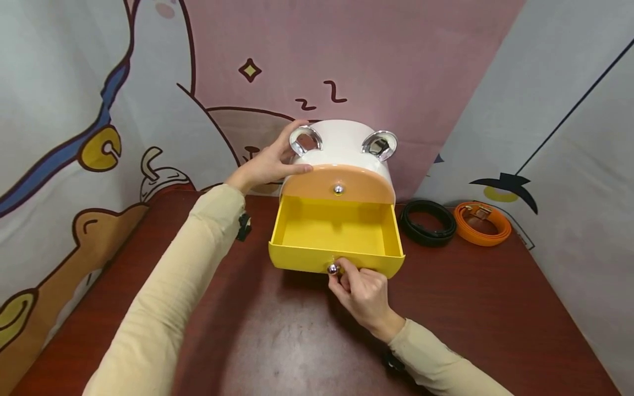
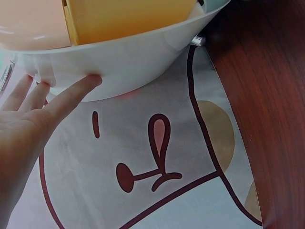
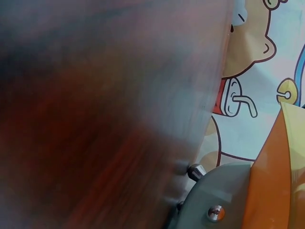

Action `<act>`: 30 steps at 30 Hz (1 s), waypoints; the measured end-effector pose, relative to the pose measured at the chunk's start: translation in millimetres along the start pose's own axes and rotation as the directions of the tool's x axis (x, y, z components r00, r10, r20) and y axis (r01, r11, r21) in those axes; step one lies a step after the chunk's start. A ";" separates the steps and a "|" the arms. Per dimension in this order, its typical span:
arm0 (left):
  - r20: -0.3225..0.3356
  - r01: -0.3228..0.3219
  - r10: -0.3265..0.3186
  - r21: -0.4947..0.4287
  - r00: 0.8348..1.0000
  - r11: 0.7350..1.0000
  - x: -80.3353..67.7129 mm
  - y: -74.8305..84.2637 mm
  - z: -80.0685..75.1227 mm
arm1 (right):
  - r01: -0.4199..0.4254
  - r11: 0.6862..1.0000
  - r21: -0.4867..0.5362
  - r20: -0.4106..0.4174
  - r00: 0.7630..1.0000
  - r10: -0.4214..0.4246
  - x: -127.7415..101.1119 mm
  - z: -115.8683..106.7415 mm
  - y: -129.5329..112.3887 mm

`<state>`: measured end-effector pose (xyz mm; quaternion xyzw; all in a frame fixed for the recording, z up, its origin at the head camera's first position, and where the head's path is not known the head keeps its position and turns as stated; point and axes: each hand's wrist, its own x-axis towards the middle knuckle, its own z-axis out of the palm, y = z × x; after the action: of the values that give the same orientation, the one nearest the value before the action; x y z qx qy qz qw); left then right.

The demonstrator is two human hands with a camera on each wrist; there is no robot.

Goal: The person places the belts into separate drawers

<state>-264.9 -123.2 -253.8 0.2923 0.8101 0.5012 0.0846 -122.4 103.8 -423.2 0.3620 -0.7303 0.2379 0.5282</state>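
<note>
A small white storage box with two silver ears stands at the back of the table. Its peach upper drawer is closed, while the yellow drawer below is pulled far out with nothing inside. My left hand rests on the box's left side by one ear; in the left wrist view its straight fingers touch the white shell. At the yellow drawer's front, my right hand pinches the round silver knob between thumb and index finger. The right wrist view does not show this hand.
Right of the box lie a coiled black belt and a coiled orange belt. A cartoon-printed cloth hangs behind the dark red table. Under the box, a grey lower front and a silver foot show.
</note>
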 end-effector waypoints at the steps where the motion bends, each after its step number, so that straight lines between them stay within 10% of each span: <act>1: -0.002 -0.006 0.006 0.002 1.000 1.000 1.9 -3.9 -0.3 | 0.006 1.000 -0.001 -0.001 1.000 -0.006 -0.1 -0.4 -0.4; 30: 0.002 -0.001 0.001 0.016 1.000 1.000 -0.2 0.1 -0.4 | 0.062 0.998 -0.024 0.022 0.998 -0.061 2.5 -9.7 -12.8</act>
<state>-264.9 -123.6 -253.5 0.2938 0.8139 0.4943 0.0830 -107.0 102.2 -418.1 0.3804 -0.7271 0.2088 0.5320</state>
